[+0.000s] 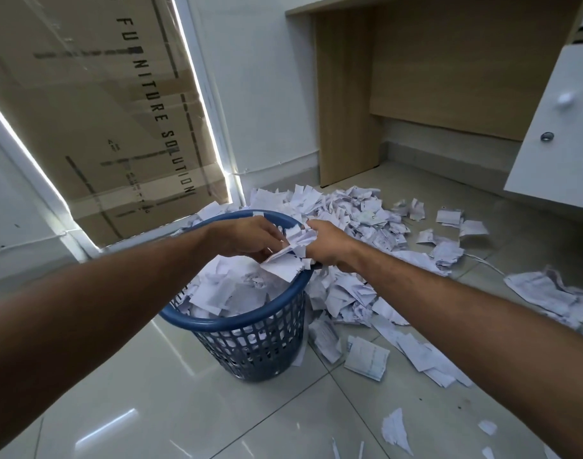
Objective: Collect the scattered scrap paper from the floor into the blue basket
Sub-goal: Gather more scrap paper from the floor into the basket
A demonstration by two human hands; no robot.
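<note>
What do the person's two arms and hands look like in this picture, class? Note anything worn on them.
Both forearms are bare up to the edge of the picture: no sleeves show. The left hand and the right hand wear no gloves, and no watch, bracelet or ring can be seen on the parts in view. The fingers are partly hidden, so rings there cannot be ruled out.

Glossy pale floor tiles (157,392), white walls (260,94), wooden desk panel (449,71), white cabinet (555,134), leaning cardboard box (94,104).
</note>
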